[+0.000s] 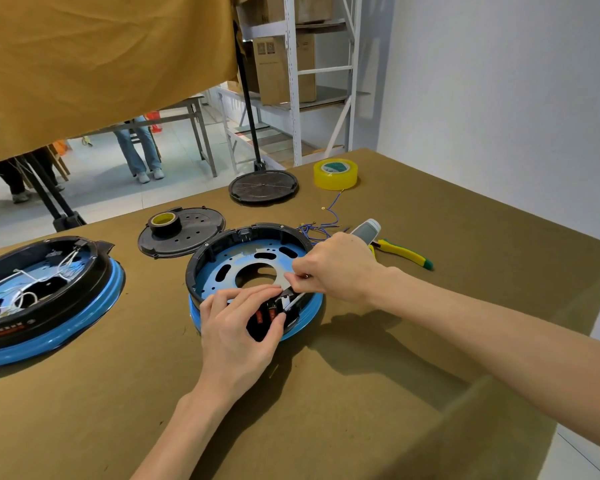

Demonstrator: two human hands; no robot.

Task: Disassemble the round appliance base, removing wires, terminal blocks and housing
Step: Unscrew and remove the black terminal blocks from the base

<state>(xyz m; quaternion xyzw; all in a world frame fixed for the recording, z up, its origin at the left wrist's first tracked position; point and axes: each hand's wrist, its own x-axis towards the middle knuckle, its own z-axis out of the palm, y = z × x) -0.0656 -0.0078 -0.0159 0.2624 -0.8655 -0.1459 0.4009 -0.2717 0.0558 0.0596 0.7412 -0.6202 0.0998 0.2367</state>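
Note:
The round appliance base (222, 268), black housing on a blue rim with a blue perforated metal plate inside, lies open in the middle of the table. My left hand (238, 327) holds its near edge, fingers curled round a black switch block with red parts (269, 315). My right hand (336, 268) grips an electric screwdriver (366, 230), whose bit points down into the base beside the switch block. Loose blue wires (321, 225) lie on the table behind the base.
A second base with white wires (42, 292) sits at the left. Two black round covers (194, 230) (263, 186) lie behind, one bearing a black tape roll (163, 223). Yellow tape (335, 174) and yellow-handled pliers (404, 253) lie at the right. People's legs stand beyond the table.

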